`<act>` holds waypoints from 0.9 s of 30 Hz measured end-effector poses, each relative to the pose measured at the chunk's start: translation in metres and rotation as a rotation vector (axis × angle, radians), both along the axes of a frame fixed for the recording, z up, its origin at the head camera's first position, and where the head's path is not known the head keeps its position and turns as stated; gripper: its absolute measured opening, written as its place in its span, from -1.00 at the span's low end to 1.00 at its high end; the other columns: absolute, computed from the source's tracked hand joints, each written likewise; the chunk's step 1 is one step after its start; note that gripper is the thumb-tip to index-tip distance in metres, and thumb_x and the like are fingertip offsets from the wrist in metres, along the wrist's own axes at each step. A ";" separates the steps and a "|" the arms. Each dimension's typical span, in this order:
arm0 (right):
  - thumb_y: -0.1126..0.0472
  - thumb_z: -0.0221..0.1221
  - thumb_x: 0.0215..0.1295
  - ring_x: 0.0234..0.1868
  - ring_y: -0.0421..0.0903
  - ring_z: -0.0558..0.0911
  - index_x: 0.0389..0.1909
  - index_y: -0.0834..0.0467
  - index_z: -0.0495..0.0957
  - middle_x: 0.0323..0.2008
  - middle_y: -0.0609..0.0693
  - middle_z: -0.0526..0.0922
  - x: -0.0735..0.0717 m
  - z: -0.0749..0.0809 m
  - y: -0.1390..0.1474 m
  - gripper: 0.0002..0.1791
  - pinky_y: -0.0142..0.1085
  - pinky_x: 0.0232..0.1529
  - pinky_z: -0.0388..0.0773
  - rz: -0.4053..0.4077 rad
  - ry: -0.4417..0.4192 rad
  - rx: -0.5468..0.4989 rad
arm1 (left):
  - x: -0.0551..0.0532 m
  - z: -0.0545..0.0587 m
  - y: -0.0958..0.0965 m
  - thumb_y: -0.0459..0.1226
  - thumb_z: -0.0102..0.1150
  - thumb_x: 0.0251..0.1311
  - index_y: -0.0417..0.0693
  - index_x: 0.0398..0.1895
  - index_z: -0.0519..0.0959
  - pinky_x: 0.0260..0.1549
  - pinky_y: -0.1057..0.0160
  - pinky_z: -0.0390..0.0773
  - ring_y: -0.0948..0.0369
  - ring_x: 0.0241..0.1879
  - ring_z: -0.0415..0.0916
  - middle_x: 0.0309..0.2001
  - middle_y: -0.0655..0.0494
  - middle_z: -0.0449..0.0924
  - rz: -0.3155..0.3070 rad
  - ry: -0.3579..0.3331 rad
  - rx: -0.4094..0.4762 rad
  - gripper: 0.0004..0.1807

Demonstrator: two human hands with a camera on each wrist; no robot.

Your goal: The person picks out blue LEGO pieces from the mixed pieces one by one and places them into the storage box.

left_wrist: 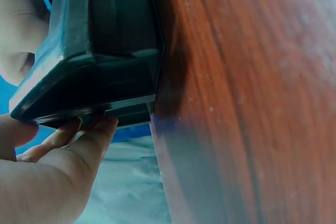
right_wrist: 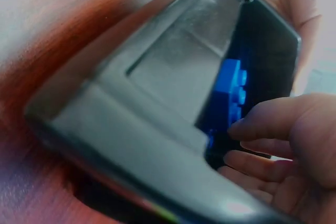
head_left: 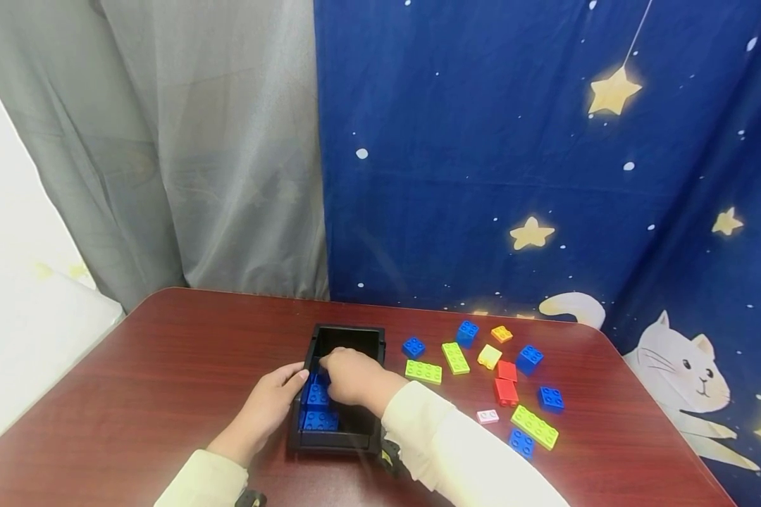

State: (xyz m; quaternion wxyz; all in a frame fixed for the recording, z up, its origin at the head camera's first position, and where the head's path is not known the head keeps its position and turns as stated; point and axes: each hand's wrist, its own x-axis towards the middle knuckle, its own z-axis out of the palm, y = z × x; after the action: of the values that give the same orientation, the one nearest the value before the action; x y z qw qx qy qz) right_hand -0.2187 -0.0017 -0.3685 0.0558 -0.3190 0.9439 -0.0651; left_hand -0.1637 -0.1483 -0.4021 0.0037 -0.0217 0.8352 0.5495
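A black plastic box (head_left: 339, 441) stands on the table, with blue toy bricks (head_left: 320, 421) along the left side of its floor. My left hand (head_left: 268, 403) grips the box's left wall; in the left wrist view its thumb lies at the rim and its fingers (left_wrist: 94, 140) against the outside. Reaching inside the box, my right hand (head_left: 358, 380) has its fingers curled at a blue brick near the left wall. In the right wrist view a fingertip meets the lower edge of that blue brick (right_wrist: 227, 90); the hand hides part of it.
Right of the box lie loose bricks: lime green (head_left: 423, 372), blue (head_left: 529, 359), red (head_left: 506, 392), pale yellow (head_left: 489, 357), orange (head_left: 502, 334) and pink (head_left: 487, 416). Curtains (head_left: 418, 176) hang behind the table's (head_left: 196, 366) far edge.
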 end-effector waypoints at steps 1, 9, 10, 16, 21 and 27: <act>0.25 0.24 0.21 0.12 -0.08 0.57 0.17 0.17 0.55 0.11 0.05 0.60 0.001 0.001 0.001 -0.53 -0.25 0.14 0.53 -0.002 0.002 -0.010 | 0.000 0.000 0.000 -0.22 -0.13 0.46 -0.38 0.29 0.35 0.19 -0.19 0.36 -0.21 0.29 0.28 0.26 -0.33 0.38 0.001 0.000 0.000 -0.53; 0.21 0.24 0.23 0.19 -0.04 0.52 0.22 0.13 0.50 0.18 0.05 0.55 0.008 0.008 0.014 -0.50 -0.21 0.16 0.51 -0.002 0.052 -0.071 | 0.000 -0.002 0.000 -0.21 -0.12 0.47 -0.35 0.29 0.36 0.15 -0.16 0.42 -0.16 0.23 0.36 0.22 -0.30 0.44 0.016 -0.007 0.004 -0.53; 0.21 0.24 0.23 0.20 -0.05 0.51 0.22 0.12 0.50 0.18 0.04 0.54 0.009 0.008 0.015 -0.50 -0.21 0.16 0.51 -0.002 0.061 -0.078 | 0.000 -0.002 0.000 -0.20 -0.12 0.47 -0.35 0.29 0.36 0.14 -0.16 0.43 -0.16 0.23 0.36 0.22 -0.30 0.44 0.016 -0.008 0.008 -0.53; 0.15 0.24 0.24 0.25 -0.09 0.46 0.26 0.05 0.47 0.22 -0.02 0.50 0.014 0.008 0.027 -0.47 -0.23 0.22 0.46 0.020 0.146 -0.112 | 0.000 -0.004 0.000 -0.23 -0.11 0.46 -0.37 0.26 0.38 0.09 -0.08 0.49 -0.06 0.13 0.46 0.13 -0.27 0.52 0.023 0.006 0.046 -0.54; 0.14 0.25 0.25 0.28 -0.09 0.43 0.31 0.04 0.41 0.26 -0.02 0.46 0.017 0.008 0.037 -0.42 -0.19 0.22 0.46 0.052 0.180 -0.177 | 0.001 -0.003 0.001 -0.24 -0.12 0.46 -0.39 0.26 0.38 0.07 -0.09 0.51 -0.06 0.10 0.49 0.11 -0.27 0.54 0.026 0.011 0.047 -0.55; 0.12 0.27 0.25 0.31 -0.06 0.39 0.35 0.04 0.37 0.30 0.00 0.41 0.021 0.007 0.048 -0.37 -0.14 0.20 0.48 0.073 0.240 -0.260 | 0.000 -0.004 0.001 -0.23 -0.12 0.46 -0.37 0.27 0.38 0.07 -0.10 0.51 -0.09 0.12 0.48 0.13 -0.29 0.52 0.030 0.001 0.039 -0.54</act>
State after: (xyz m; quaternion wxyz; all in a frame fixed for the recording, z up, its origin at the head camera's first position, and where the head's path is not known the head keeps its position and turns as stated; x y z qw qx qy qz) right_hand -0.1976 0.0462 -0.3612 -0.0964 -0.3630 0.9152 -0.1459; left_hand -0.1639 -0.1470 -0.4059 -0.0046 -0.0337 0.8239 0.5657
